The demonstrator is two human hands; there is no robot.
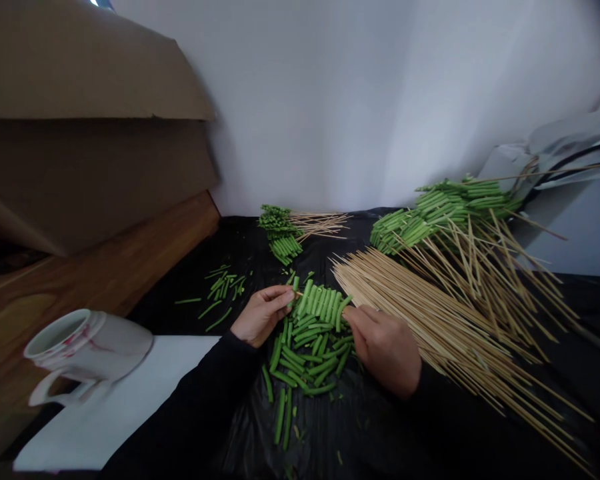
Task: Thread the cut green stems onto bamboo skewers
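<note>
A row of cut green bean pieces (325,303), threaded side by side on a bamboo skewer, spans the gap between my hands. My left hand (265,313) is closed in a pinch on a bean piece (296,285) at the left end of the row, by the skewer's tip. At the right end, my right hand (387,343) is closed around the skewer, most of which the fingers hide. Directly beneath lies a heap of loose cut green beans (310,363) on a black plastic sheet (250,427).
Bare bamboo skewers (445,313) lie in a thick bundle at right. Behind them are filled bean skewers (445,207); a smaller stack (283,233) sits near the wall. Bean scraps (225,287) lie left. A white mug (95,343) and cardboard box (90,133) stand at left.
</note>
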